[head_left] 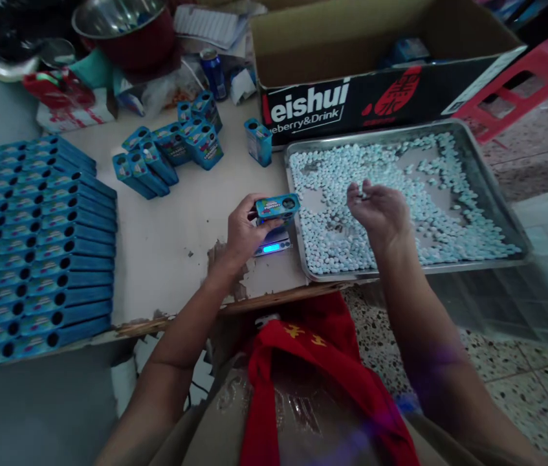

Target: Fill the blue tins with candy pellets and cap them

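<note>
My left hand is wrapped round a small blue box with a round hole in its top. Just under that box sits a small scale with a lit blue display, near the table's front edge. Over the metal tray my right hand has its fingers curled round a few of the pale candies. Many pale blue and white candies are spread across the tray. One more blue box stands by itself between the tray and a loose group of blue boxes.
Rows of blue boxes fill the table's left side. A black carton stands behind the tray, beside a red plastic stool. Along the back are a blue can, a red bowl, bags and papers.
</note>
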`<state>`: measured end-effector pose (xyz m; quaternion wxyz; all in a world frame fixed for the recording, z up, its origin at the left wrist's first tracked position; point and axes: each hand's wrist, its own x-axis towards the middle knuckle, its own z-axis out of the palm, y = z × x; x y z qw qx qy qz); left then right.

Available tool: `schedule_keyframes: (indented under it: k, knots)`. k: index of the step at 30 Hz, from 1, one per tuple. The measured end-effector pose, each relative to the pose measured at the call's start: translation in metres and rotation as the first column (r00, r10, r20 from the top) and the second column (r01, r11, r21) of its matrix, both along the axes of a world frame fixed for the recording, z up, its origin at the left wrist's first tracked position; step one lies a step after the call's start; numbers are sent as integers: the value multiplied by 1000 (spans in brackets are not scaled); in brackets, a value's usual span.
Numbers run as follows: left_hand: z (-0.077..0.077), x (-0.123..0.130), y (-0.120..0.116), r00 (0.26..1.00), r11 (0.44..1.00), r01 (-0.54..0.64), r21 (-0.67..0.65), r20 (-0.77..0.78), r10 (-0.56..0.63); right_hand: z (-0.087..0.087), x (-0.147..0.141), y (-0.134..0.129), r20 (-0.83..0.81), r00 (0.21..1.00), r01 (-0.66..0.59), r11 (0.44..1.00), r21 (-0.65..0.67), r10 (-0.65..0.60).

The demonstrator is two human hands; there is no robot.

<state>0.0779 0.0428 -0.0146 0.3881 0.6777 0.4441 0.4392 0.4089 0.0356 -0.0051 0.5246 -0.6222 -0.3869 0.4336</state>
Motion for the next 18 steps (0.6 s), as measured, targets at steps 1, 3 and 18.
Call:
schedule_keyframes:
  k: [1,3,18]
  knots:
    - [-5,-8,-2,1000,1000,-21,-15,6,21,-5,-3,-7,5,1000,-30,999,-28,30]
    - [-16,-18,-4,998,997,-57,-53,16,58,-8,-11,-21,-2,997,-76,995,-65,76]
    - [6,-93,-46,972,974,-226,-25,-73,224,84,-83,-1,-330,919,-321,897,-303,217]
